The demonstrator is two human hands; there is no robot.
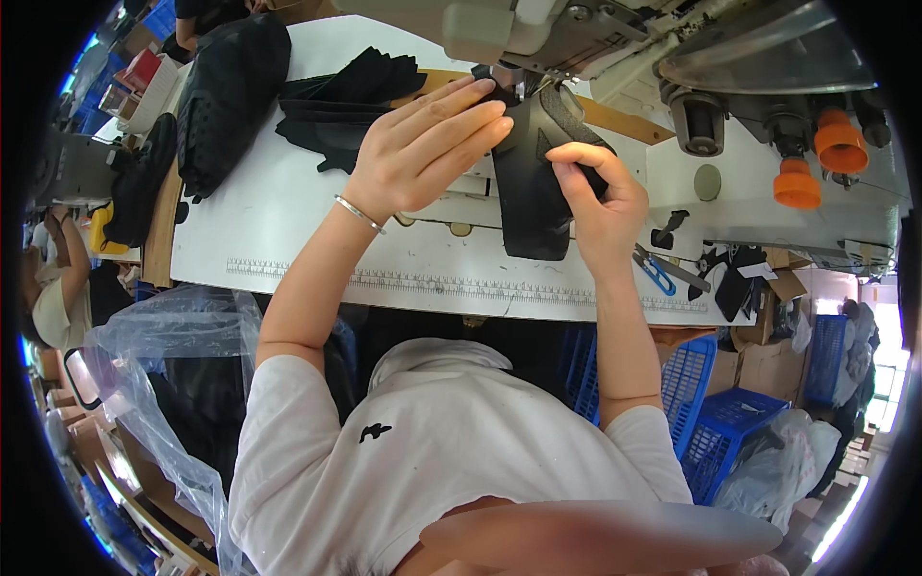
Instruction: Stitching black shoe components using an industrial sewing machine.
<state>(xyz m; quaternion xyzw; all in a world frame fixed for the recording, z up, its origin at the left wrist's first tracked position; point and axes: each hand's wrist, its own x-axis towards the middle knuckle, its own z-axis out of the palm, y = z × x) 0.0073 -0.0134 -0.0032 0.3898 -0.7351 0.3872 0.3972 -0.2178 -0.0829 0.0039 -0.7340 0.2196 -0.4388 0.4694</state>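
My left hand [408,149] lies with its fingers stretched out and close together, the fingertips at the left edge of a black fabric piece [534,216]. That piece hangs toward me over the white table, its far end under the sewing machine [567,43]. My right hand [607,197] pinches the right side of the same piece between thumb and forefinger. A dark grey strap [567,120] runs along the piece near the needle area. Exactly where strap and fabric meet under the machine is hard to make out.
Several cut black pieces [336,110] lie stacked left of the machine, beside a black bag [235,96]. Blue-handled scissors [657,276] lie at the right. A ruler strip [461,285] runs along the table's front edge. Blue crates [730,427] stand below right.
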